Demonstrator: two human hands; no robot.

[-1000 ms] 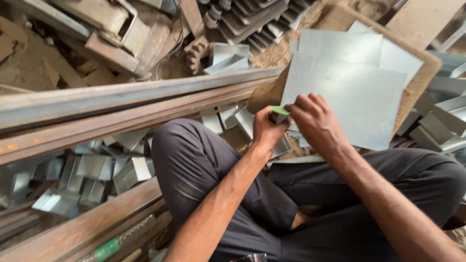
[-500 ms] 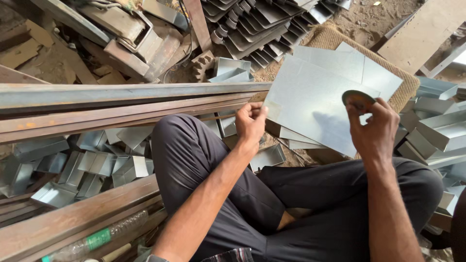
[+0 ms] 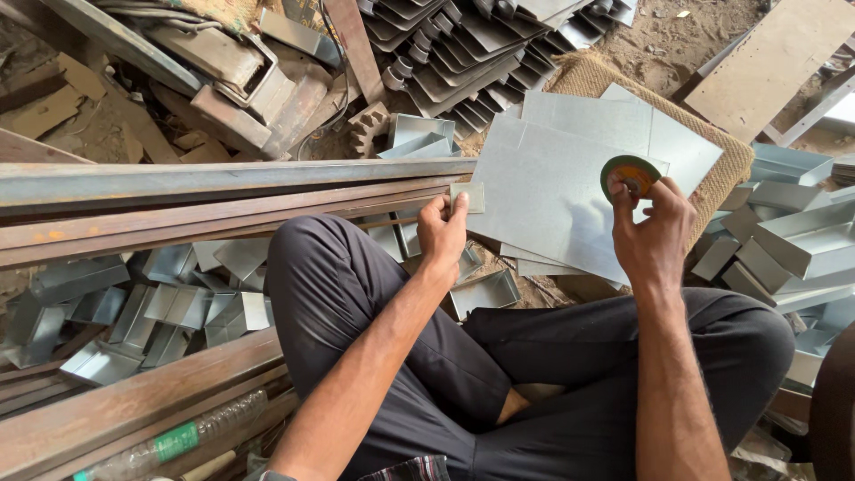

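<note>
My left hand (image 3: pixel 443 230) pinches a small grey rectangular metal piece (image 3: pixel 468 197) just above my left knee, next to the long metal bars (image 3: pixel 223 191). My right hand (image 3: pixel 653 233) is raised over the flat metal sheets (image 3: pixel 552 183) and holds a round green-rimmed disc with an orange centre (image 3: pixel 631 174), upright between the fingers. I sit cross-legged in dark trousers (image 3: pixel 427 356).
Folded sheet-metal channels lie in piles at the left (image 3: pixel 134 307), the right (image 3: pixel 784 232) and the top (image 3: pixel 481 44). A woven mat (image 3: pixel 730 156) lies under the sheets. A plastic bottle (image 3: pixel 169 441) lies by a rusty beam at the lower left. Scrap metal fills the top left.
My hands have come apart. The right hand carried the disc to the right and up over the sheets. The left hand now pinches the small metal piece by the bars.
</note>
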